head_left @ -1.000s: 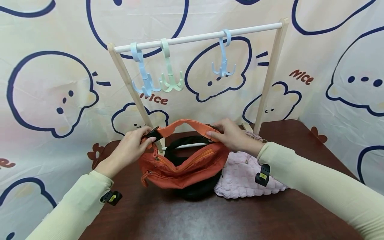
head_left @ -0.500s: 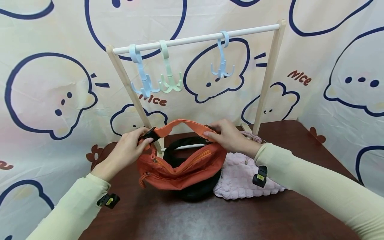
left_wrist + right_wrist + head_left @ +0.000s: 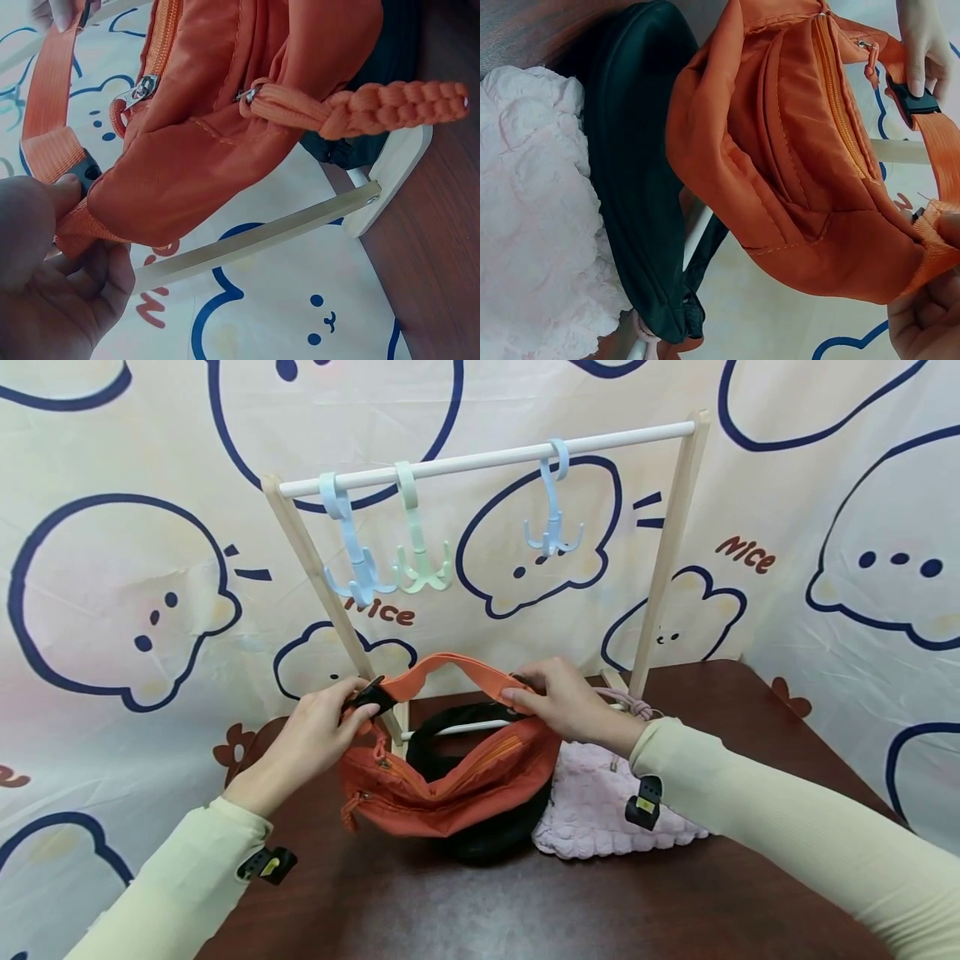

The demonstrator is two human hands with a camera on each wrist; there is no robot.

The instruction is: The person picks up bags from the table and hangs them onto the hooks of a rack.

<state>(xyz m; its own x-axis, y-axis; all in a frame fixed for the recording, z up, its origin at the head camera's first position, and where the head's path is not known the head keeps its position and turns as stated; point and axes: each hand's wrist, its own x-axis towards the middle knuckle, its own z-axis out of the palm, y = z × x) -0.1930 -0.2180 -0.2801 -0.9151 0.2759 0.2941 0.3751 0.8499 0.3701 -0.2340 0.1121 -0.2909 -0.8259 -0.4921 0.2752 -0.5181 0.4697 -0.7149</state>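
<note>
An orange waist bag (image 3: pixel 457 785) with zips and a braided zip pull (image 3: pixel 390 106) hangs between both hands, its strap (image 3: pixel 450 667) arching above. My left hand (image 3: pixel 318 727) pinches the strap by the black buckle (image 3: pixel 375 695) at the bag's left end. At the other end, my right hand (image 3: pixel 566 702) grips the strap where it joins the bag, thumb on top. Behind and below the orange bag is a black bag (image 3: pixel 634 150), partly hidden by it. To the right, a pink puffy bag (image 3: pixel 607 802) lies on the table beside the black one.
A rack with a white rail (image 3: pixel 480 462) and wooden posts stands behind the bags. Two blue hooks (image 3: pixel 360 560) (image 3: pixel 553 527) and a green hook (image 3: pixel 422 560) hang from the rail. The brown table (image 3: pixel 450 910) runs up to a patterned cloth backdrop (image 3: pixel 135 593).
The orange bag and both hands shift slightly left in the head view, as does the whole scene. The hold of both hands stays the same.
</note>
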